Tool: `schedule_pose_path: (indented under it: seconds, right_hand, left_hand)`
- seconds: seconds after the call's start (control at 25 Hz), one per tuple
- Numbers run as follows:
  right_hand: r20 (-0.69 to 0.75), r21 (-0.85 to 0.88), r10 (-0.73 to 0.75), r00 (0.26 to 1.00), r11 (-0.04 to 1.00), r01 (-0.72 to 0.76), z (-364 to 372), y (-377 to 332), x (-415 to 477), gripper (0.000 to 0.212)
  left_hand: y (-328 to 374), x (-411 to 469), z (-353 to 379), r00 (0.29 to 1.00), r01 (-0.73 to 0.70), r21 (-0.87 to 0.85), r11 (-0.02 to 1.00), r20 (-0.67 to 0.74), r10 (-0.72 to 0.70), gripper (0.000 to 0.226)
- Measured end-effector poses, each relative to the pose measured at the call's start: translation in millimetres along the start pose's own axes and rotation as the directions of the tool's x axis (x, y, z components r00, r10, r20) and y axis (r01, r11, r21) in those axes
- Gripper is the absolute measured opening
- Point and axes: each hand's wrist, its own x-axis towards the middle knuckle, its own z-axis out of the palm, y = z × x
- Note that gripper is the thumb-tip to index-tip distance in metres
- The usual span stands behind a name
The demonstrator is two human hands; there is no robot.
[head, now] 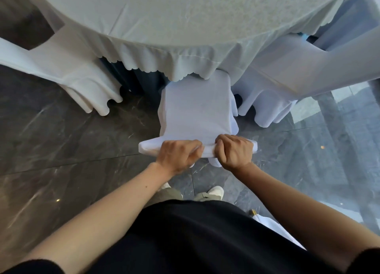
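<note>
A chair in a white stretch cover [197, 107] stands straight ahead of me, its seat tucked toward the round table. My left hand [177, 155] grips the top edge of the chair back, fingers curled over the white fabric. Close beside it, my right hand [234, 151] grips the same top edge, knuckles up. The two hands sit near the middle of the backrest top, and the cover's corners stick out on either side of them.
A round table with a pale scalloped tablecloth [174, 37] fills the top. Covered chairs stand at the left [67, 72] and right [287, 76]. Dark marble floor [61, 140] lies around. White cloth [273, 228] lies by my right leg.
</note>
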Motion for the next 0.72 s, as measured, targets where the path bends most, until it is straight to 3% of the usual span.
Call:
schedule_pose_path:
  seconds: [0.24, 0.4, 0.72]
  right_hand:
    - [0.031, -0.010, 0.023, 0.999, 1.000, -0.023, 25.7, -13.7, 71.3, 0.034]
    - [0.036, -0.054, 0.014, 0.999, 0.998, -0.012, 31.3, -9.6, 98.5, 0.035]
    - [0.052, -0.089, 0.024, 0.998, 0.996, -0.020, 34.3, -6.7, 128.2, 0.039]
  left_hand:
    - [-61.4, 50.3, 2.5, 0.996, 0.057, 0.087, 0.995, -0.078, -0.050, 0.043]
    - [-72.5, 73.2, 3.8, 0.994, 0.022, 0.078, 0.997, -0.109, -0.013, 0.042]
    - [-86.8, 100.0, 3.0, 0.997, 0.034, 0.116, 0.993, -0.078, -0.025, 0.040]
